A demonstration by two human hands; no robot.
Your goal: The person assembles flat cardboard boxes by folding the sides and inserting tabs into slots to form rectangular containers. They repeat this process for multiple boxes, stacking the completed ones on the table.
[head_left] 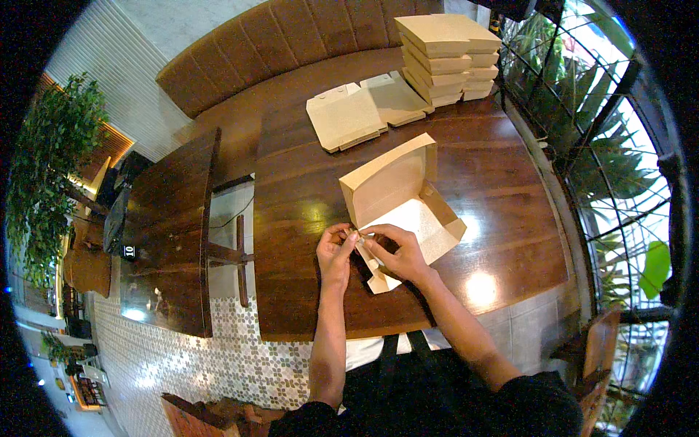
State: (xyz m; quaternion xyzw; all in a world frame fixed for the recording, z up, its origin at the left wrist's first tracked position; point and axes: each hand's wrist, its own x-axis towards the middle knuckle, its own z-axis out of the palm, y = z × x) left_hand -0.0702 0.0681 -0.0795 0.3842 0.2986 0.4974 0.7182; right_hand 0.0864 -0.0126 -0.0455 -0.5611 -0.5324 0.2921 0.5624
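An open brown cardboard box (389,180) sits on the dark wooden table, its lid raised on the far side and its inside whitish. My left hand (336,256) is closed at the box's left corner, thumb and fingers pinching the cardboard there. Right beside it, my right hand (398,252) reaches over the near left side of the box, its fingertips bent onto the same corner. The fingertips of both hands nearly meet and partly hide the fold between them. A side flap at the near edge stands out below my right hand.
Flat unfolded cardboard boxes (346,116) lie at the back of the table (291,218). Folded boxes are piled in a tall stack (444,58) at the back right. Beyond is a brown padded bench (291,47). A second table (171,226) stands left, across a gap.
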